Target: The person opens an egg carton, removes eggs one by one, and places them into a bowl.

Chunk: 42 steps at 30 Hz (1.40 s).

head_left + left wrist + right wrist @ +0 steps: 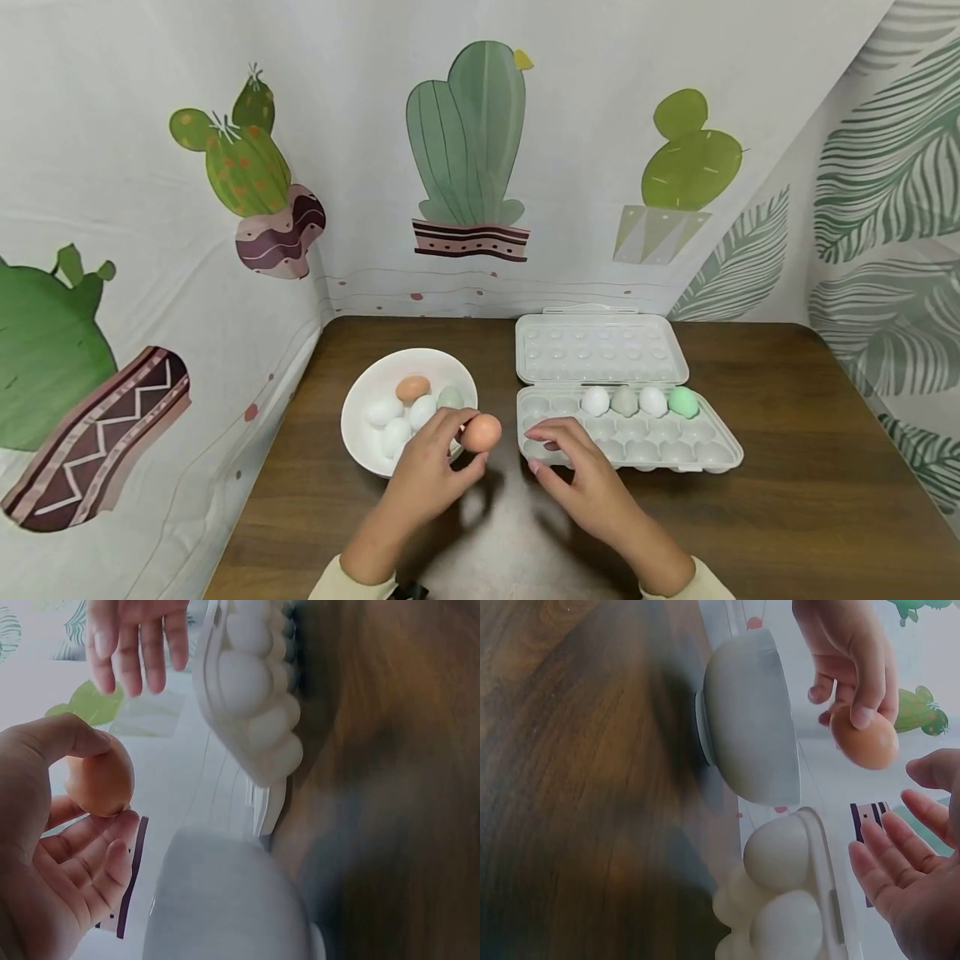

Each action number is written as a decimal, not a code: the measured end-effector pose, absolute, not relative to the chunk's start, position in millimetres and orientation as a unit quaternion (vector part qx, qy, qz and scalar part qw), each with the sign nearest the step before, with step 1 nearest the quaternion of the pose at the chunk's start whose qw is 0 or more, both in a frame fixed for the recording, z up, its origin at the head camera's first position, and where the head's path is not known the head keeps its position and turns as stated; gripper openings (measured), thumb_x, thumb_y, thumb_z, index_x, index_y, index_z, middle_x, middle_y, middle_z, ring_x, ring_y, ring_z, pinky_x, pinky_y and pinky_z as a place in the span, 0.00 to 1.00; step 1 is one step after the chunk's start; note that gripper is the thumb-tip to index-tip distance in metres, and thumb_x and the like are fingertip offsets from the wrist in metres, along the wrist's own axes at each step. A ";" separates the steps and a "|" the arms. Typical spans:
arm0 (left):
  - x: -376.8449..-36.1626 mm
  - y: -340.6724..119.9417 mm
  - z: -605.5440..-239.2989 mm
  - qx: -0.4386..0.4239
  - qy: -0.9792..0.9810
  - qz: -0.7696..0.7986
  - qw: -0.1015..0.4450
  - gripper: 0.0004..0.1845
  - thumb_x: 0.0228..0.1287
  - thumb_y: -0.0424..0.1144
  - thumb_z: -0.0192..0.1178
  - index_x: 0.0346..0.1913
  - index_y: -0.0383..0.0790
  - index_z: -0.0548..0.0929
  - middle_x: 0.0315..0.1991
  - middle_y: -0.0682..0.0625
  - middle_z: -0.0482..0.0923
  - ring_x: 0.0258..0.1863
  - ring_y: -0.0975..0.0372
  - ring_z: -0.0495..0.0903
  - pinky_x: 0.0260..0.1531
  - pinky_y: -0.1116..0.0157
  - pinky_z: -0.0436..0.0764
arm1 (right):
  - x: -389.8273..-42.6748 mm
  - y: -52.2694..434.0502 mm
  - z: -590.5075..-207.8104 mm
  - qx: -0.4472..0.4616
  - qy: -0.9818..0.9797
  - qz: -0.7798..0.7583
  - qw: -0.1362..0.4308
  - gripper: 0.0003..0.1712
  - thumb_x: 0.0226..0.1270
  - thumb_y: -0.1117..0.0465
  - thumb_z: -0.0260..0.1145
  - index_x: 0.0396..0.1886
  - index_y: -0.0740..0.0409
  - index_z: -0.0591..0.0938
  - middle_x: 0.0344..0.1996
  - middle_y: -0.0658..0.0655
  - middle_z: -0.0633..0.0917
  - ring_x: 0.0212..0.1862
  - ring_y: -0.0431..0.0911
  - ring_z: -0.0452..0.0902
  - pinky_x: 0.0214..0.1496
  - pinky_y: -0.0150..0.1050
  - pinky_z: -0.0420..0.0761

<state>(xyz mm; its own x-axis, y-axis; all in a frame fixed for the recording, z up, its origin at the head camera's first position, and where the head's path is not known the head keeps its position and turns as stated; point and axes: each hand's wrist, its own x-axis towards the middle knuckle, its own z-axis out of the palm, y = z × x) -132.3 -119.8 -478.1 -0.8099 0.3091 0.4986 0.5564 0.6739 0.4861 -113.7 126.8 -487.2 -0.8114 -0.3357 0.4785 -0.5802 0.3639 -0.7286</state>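
Observation:
My left hand pinches a brown egg between thumb and fingers, raised beside the right rim of the white bowl. In the left wrist view the thumb lies on top of the egg and fingertips support it below. My right hand holds nothing; its fingers are apart and loosely bent, over the near left corner of the egg carton. In the right wrist view the right hand faces the held egg with a gap between. Inside the bowl are several white eggs, a brown egg and a pale green one.
The carton's back row holds two white eggs, a grey-green egg and a bright green egg. Its clear lid lies folded back toward the wall. A cactus-printed cloth hangs behind the wooden table.

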 end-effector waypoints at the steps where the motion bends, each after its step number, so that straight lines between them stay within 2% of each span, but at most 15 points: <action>1: -133.5 -121.5 -477.6 -0.238 -0.895 -0.322 0.195 0.26 0.51 0.40 0.73 0.55 0.45 0.80 0.45 0.57 0.80 0.40 0.68 0.78 0.40 0.71 0.78 | -114.3 127.5 -487.5 0.281 -0.817 0.488 0.128 0.20 0.70 0.64 0.67 0.60 0.48 0.79 0.55 0.50 0.80 0.57 0.42 0.77 0.57 0.38 0.81; 8: -140.3 -135.9 -475.2 -0.216 -0.903 -0.303 0.213 0.25 0.50 0.40 0.74 0.54 0.44 0.81 0.42 0.57 0.79 0.38 0.67 0.78 0.38 0.69 0.78 | -118.2 134.7 -489.9 0.270 -0.825 0.479 0.134 0.20 0.69 0.66 0.67 0.59 0.49 0.79 0.55 0.51 0.80 0.56 0.42 0.77 0.57 0.37 0.81; 17: -149.8 -152.3 -471.6 -0.195 -0.915 -0.289 0.204 0.26 0.50 0.39 0.75 0.55 0.43 0.81 0.38 0.55 0.79 0.34 0.63 0.78 0.34 0.67 0.78 | -122.8 145.7 -488.9 0.247 -0.835 0.472 0.137 0.21 0.67 0.68 0.67 0.59 0.52 0.80 0.55 0.49 0.80 0.57 0.41 0.77 0.58 0.36 0.80; 29: -157.6 -167.9 -478.3 -0.134 -0.938 -0.265 0.181 0.28 0.49 0.40 0.75 0.55 0.39 0.81 0.41 0.50 0.80 0.33 0.61 0.78 0.32 0.64 0.77 | -129.5 159.9 -488.3 0.228 -0.842 0.462 0.158 0.20 0.67 0.68 0.68 0.57 0.51 0.81 0.55 0.49 0.81 0.58 0.41 0.76 0.58 0.34 0.78; 37: -159.8 -173.6 -478.1 -0.089 -0.955 -0.233 0.160 0.28 0.49 0.40 0.75 0.55 0.36 0.82 0.33 0.47 0.78 0.30 0.60 0.76 0.29 0.62 0.75 | -131.3 167.7 -490.0 0.223 -0.850 0.446 0.171 0.20 0.65 0.69 0.69 0.57 0.55 0.81 0.54 0.51 0.81 0.57 0.41 0.76 0.57 0.33 0.79; 42: -162.5 -176.7 -480.7 -0.076 -0.962 -0.219 0.145 0.28 0.50 0.41 0.74 0.55 0.35 0.83 0.31 0.47 0.77 0.27 0.58 0.74 0.28 0.60 0.74 | -132.2 173.7 -490.4 0.213 -0.855 0.440 0.172 0.20 0.66 0.68 0.69 0.57 0.53 0.81 0.54 0.50 0.80 0.56 0.40 0.76 0.58 0.31 0.78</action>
<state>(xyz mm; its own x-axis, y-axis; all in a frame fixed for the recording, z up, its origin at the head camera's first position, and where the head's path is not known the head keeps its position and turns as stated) -162.5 -176.7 -480.7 -0.9462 0.0820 0.3131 0.2097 0.8922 0.4000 -132.2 173.7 -490.4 -0.8496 -0.2130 0.4825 -0.5165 0.5211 -0.6795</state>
